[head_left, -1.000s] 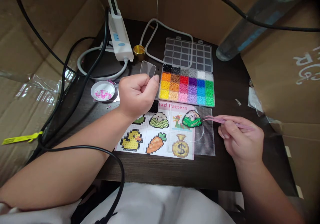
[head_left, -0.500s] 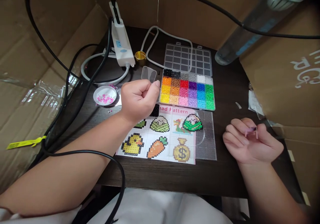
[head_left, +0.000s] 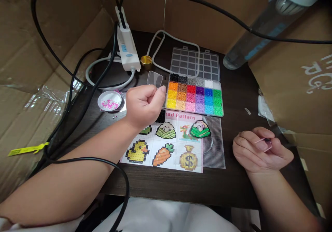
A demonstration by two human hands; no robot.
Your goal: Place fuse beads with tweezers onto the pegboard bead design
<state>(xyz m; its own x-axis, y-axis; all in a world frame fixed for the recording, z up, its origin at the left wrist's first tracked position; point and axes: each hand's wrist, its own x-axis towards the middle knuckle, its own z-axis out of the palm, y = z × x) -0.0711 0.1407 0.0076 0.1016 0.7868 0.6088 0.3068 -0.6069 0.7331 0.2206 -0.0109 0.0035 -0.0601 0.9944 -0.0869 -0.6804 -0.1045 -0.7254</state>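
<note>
My left hand is closed and pinches a small clear plastic scoop between thumb and forefinger, just left of the bead box with its many coloured compartments. My right hand lies palm up at the right of the table, fingers curled round pink tweezers. Between the hands lies the bead pattern sheet under a clear pegboard, which carries a green and white bead figure.
A white dish of pink beads sits left of my left hand. A white power strip, a gold cap and several cables crowd the back left. Cardboard walls surround the dark table; a grey tube leans at right.
My right hand drew back from the pegboard and turned palm up, the tweezers now end-on in its fingers. My left hand kept its hold on the scoop.
</note>
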